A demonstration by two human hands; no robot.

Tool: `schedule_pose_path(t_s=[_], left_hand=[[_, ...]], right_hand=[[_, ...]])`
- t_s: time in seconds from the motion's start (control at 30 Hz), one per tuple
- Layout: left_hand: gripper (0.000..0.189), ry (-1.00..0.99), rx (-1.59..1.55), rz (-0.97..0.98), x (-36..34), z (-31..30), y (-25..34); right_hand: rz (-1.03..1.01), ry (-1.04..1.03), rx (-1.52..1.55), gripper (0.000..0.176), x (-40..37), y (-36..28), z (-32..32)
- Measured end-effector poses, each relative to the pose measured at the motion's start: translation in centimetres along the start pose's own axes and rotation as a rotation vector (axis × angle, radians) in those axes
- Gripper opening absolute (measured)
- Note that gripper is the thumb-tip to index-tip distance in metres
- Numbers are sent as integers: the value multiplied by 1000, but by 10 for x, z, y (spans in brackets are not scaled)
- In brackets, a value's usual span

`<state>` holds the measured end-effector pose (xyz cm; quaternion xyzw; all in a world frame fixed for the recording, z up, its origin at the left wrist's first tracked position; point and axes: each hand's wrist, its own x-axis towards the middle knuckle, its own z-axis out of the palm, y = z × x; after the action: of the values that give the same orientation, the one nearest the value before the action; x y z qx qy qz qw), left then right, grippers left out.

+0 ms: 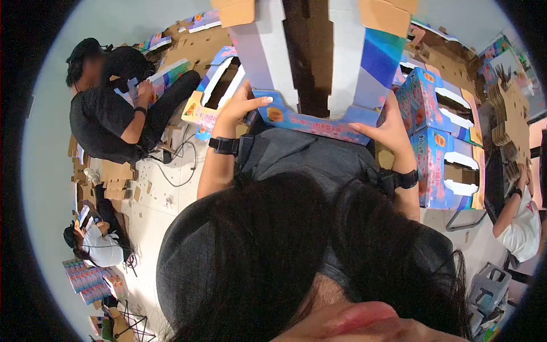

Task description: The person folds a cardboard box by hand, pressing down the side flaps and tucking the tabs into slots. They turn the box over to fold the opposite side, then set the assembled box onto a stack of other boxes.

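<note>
— What's on your left?
— A co-worker in black (pixel 99 122) sits at the upper left of the frame, a hand on printed board (pixel 175 71). Nearer me, just beside my left hand (pixel 232 112), is an open box (pixel 196 113).
— And that hand?
— It grips the near left corner of the carton (pixel 322 126), which runs from the middle of the frame up past the top edge. I'd say I hold it at the corners so both sides get equal support and the opening faces me.
— Where does the right hand (pixel 397 135) come in?
— At the near right corner, matching the other.
— Why are those boxes over there?
— Two printed boxes (pixel 436 171) sit right of centre, one against the other; I suppose that keeps them within reach and off my lap. Beyond them stands layered cardboard (pixel 500 117), with a person in white (pixel 523 228) at the right edge.
— How are your arms?
— Both elbows are bent, forearms reaching up the frame, palms turned inward. My left thumb (pixel 256 104) lies over the carton's near edge; my right one presses its end panel. On both hands the fingers close around the outside, squeezing the cardboard against the thumbs, though most fingertips are hidden.
</note>
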<state>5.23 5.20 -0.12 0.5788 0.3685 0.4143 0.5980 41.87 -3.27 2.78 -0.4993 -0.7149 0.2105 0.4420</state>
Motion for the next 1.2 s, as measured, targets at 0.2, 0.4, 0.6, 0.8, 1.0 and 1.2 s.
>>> schedule_pose_path(t_s=[0.2,0.4,0.6,0.8,1.0,1.2], left_hand=[[70,124,-110,-14,-8,-10,-25],[65,269,-135,17,-8,-5,-32],[65,322,12,3,9,7,-33],[57,231,122,24,27,28,-9],[52,260,134,37,38,42,5],[58,269,172,27,43,43,5]], right_hand=[[-112,-26,-163,106,1,-39,-7],[-116,-64,-182,110,5,-52,-8],[-130,-42,-378,102,3,-36,-12],[10,-137,-307,86,1,-29,-25],[183,35,-546,59,-5,-29,-28],[26,-51,-485,37,4,-69,-43]])
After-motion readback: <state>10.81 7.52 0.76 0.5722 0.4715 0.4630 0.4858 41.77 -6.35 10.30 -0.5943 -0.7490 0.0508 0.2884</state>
